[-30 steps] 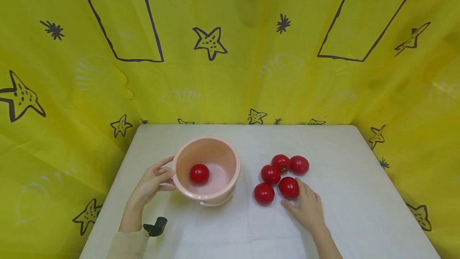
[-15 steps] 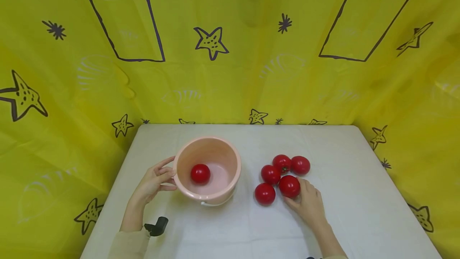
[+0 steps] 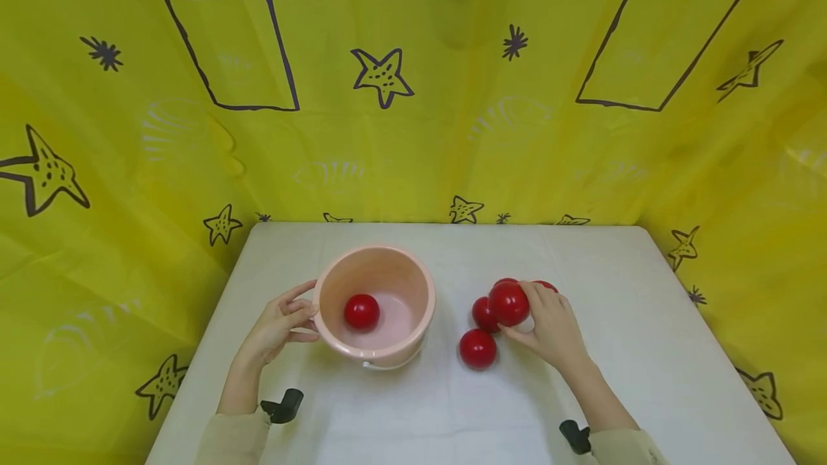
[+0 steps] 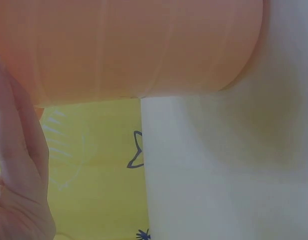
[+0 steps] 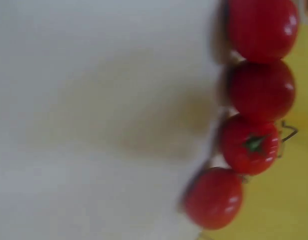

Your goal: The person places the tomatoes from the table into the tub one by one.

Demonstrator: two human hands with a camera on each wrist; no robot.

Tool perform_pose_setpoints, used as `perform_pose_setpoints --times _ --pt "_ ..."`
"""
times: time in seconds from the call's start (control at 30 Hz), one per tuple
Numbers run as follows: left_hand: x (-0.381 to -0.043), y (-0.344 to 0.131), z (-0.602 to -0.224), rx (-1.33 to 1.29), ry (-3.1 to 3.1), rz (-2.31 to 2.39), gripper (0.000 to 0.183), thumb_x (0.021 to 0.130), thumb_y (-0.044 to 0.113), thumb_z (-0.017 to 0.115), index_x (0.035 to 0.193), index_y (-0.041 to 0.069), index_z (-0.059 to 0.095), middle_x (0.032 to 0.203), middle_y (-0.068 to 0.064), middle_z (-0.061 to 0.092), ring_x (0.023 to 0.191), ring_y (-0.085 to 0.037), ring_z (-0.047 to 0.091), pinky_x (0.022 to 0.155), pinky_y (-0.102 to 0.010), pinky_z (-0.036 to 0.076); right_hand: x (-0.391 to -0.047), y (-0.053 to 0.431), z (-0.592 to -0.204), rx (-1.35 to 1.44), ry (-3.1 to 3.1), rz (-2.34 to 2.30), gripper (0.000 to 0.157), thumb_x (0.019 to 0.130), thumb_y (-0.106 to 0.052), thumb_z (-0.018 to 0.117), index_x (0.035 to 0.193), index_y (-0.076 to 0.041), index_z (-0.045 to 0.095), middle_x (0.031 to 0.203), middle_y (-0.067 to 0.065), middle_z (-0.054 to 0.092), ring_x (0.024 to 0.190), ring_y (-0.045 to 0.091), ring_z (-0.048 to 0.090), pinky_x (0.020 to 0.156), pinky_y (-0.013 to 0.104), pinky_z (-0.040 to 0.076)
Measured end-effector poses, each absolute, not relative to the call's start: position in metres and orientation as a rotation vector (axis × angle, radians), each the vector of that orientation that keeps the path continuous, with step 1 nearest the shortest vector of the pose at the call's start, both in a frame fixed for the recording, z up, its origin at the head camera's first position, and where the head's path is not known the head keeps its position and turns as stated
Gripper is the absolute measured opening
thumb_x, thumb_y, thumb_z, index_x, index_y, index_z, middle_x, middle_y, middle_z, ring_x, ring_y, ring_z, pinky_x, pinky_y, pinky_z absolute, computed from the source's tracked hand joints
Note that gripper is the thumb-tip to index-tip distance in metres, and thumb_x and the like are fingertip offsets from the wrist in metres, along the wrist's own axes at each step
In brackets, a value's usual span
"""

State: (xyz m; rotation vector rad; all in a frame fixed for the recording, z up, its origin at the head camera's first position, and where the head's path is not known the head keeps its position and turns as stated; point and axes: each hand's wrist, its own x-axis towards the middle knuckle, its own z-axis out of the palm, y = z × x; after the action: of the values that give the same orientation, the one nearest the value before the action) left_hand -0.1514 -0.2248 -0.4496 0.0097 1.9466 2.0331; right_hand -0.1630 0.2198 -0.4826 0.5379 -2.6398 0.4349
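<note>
A pink bucket point(image 3: 413, 336) stands on the table with one red tomato point(image 3: 362, 312) inside. My left hand point(image 3: 274, 329) holds its rim from the left side; in the left wrist view straight fingers point(image 4: 13, 130) lie along the bucket's wall point(image 4: 143, 45). My right hand point(image 3: 549, 325) grips another tomato point(image 3: 508, 303), raised above the group. Below and around it lie several tomatoes, among them a front one point(image 3: 478, 349) and one with a green stem point(image 5: 251, 145) in the right wrist view. The held tomato partly covers those at the back.
A white cloth covers the table point(image 3: 446, 407). Yellow curtain point(image 3: 426, 149) with dark drawings encloses its back and sides. The bucket's white handle point(image 3: 394, 364) hangs down at the front. Black straps with mounts point(image 3: 282, 406) sit on both wrists.
My right hand has closed round the nearest right tomato and lifted it up and slightly left over the others. My left hand stays at the bucket.
</note>
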Motion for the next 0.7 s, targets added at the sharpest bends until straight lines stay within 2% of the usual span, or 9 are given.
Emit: perform_pose_setpoints --times 0.23,0.4,0.7 --pt "-0.151 -0.225 -0.449 -0.006 1.951 2.021 0.062 0.09 0.008 0.057 0.142 0.002 0.024 0.088 -0.004 0.064 0.07 -0.016 0.065 0.066 -0.034 0.056 -0.18 0.18 -0.442 0.673 -2.683 0.446 0.083 0.057 -0.038 0.084 0.124 -0.006 0.045 0.118 0.014 0.052 0.11 0.03 0.046 0.091 0.054 0.04" --pt "-0.151 -0.225 -0.449 0.0 1.953 2.016 0.062 0.09 0.009 0.057 0.142 0.002 0.024 0.089 -0.005 0.064 0.07 -0.016 0.065 0.066 -0.034 0.056 -0.192 0.146 -0.422 0.767 -2.699 0.374 0.083 0.061 -0.045 0.079 0.127 -0.008 0.045 0.123 0.011 0.051 0.113 0.028 0.045 0.094 0.051 0.04" --pt "-0.151 -0.226 -0.449 -0.013 1.956 2.016 0.061 0.09 0.009 0.056 0.142 0.002 0.025 0.09 -0.005 0.065 0.071 -0.017 0.066 0.066 -0.034 0.056 -0.204 0.083 -0.415 1.083 -2.661 0.275 0.078 0.068 -0.053 0.071 0.128 -0.01 0.046 0.122 0.007 0.053 0.112 0.022 0.047 0.095 0.044 0.041"
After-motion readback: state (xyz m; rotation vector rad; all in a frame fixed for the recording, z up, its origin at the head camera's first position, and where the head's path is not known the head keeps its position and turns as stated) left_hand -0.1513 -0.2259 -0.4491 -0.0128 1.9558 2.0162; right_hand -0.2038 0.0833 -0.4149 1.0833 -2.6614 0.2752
